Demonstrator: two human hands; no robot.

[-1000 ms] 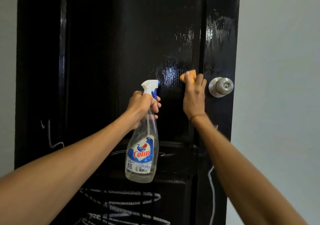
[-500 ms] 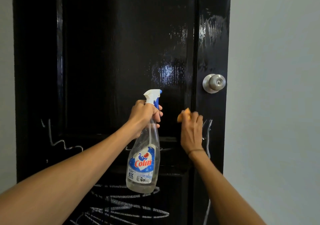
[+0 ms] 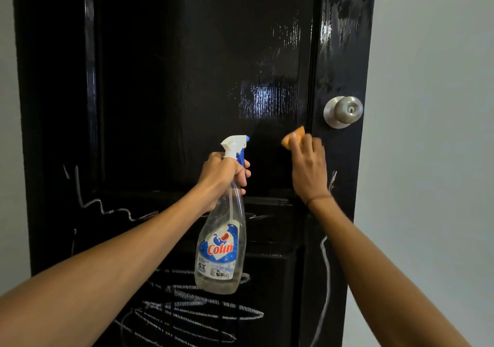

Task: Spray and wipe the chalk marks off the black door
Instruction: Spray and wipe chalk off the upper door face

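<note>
The black door point(image 3: 171, 84) fills the view, its upper panel wet and shiny. White chalk marks point(image 3: 192, 312) scribble across the lower panel, a zigzag chalk line point(image 3: 101, 207) runs at the left, and a chalk stroke point(image 3: 326, 272) runs down the right stile. My left hand point(image 3: 223, 171) grips the neck of a clear Colin spray bottle point(image 3: 222, 245), nozzle facing the door. My right hand point(image 3: 307, 167) presses an orange cloth point(image 3: 292, 139) against the door, just below and left of the knob.
A round metal door knob point(image 3: 343, 111) with a keyhole sticks out at the right stile. Pale grey wall point(image 3: 433, 133) lies to the right of the door, and a strip of wall shows at the far left.
My right hand with the orange cloth went down the door, then came back up toward the knob. The view shifted so more of the lower chalk marks show. The bottle stays held.
</note>
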